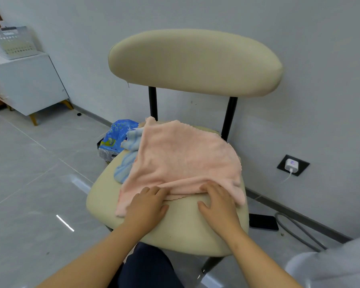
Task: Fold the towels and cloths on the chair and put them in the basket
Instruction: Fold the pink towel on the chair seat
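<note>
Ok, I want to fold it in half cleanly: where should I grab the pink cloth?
Pinch the pink cloth at its two near corners, coming from the seat's front. It lies spread flat on the chair, near hem free at the front, while its left side overlaps the blue striped cloth.

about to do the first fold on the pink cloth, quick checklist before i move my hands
1. Hands placed: left hand and right hand rest flat on the pink cloth at its near edge: ok
2. Cloth flat: near edge is rumpled and doubled: not ok
3. Fold path: blue striped towel lies partly under the pink cloth: not ok
4. Support: cloth lies on the chair seat: ok
5. Room in the basket: far left on a cabinet, inside hidden: cannot tell
</note>
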{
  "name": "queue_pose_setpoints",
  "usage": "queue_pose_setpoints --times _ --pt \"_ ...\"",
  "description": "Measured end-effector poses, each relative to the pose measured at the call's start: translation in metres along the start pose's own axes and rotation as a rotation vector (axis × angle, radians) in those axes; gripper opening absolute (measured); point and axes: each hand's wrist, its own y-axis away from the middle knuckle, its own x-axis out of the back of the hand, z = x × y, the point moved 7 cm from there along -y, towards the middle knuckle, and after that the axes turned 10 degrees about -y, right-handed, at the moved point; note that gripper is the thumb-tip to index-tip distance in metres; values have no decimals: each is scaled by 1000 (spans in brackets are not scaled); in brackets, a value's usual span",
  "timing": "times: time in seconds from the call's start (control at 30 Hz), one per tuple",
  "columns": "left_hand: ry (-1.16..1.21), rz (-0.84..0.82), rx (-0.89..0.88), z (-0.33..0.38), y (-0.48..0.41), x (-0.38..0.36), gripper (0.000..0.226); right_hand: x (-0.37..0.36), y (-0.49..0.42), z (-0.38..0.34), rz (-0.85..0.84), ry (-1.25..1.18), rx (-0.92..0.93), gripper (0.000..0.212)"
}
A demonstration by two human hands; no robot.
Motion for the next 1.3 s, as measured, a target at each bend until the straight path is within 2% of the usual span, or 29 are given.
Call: queue_pose_setpoints --times 0.13,0.23,0.3,0.37,0.4,0.5,0.57,0.63,0.7,0.77,0.87,0.93,1.0,1.1,1.2,1.3 --pt "-4 13 11 -4 -12 -6 25 -11 -9 -1 -55 154 15 42" --pt "128 16 30 -5 -16 -2 38 -18 -10 -6 -31 188 40 45" --pt "251 9 72 -5 -18 8 49 -26 -7 -15 -18 167 96 39" --pt "379 18 108 -4 -18 19 44 -27 -4 -24 84 170 151 30" --pt "402 18 115 -5 -17 23 43 -25 -4 -27 137 153 154 24" --pt "345 89 96 -9 -10 38 58 -15 -3 -34 252 130 145 9" --pt "317 104 81 -10 -7 46 60 -7 -2 -37 284 79 145 11" --pt "333 52 47 -9 -5 48 53 -1 -1 -40 293 13 187 15" --pt "303 -5 -37 -6 -2 48 52 5 5 -45 294 -33 235 25" --pt "253 11 -109 -7 -2 48 53 9 9 -47 308 -68 282 32" --pt "311 39 -54 -13 -1 56 53 17 20 -53 325 -114 328 31" --pt "368 11 -1 -15 -1 61 60 20 27 -58 280 -158 315 31" --pt "389 -43 14 -15 2 65 57 23 31 -60 206 -212 256 28" --pt "350 -84 -11 -14 6 72 23 31 36 -55 188 -225 210 20" --pt "300 -71 -25 -12 11 78 30 29 39 -50 52 -164 161 13" --pt "242 -58 -70 -6 17 80 51 21 43 -46 -98 -42 110 29"
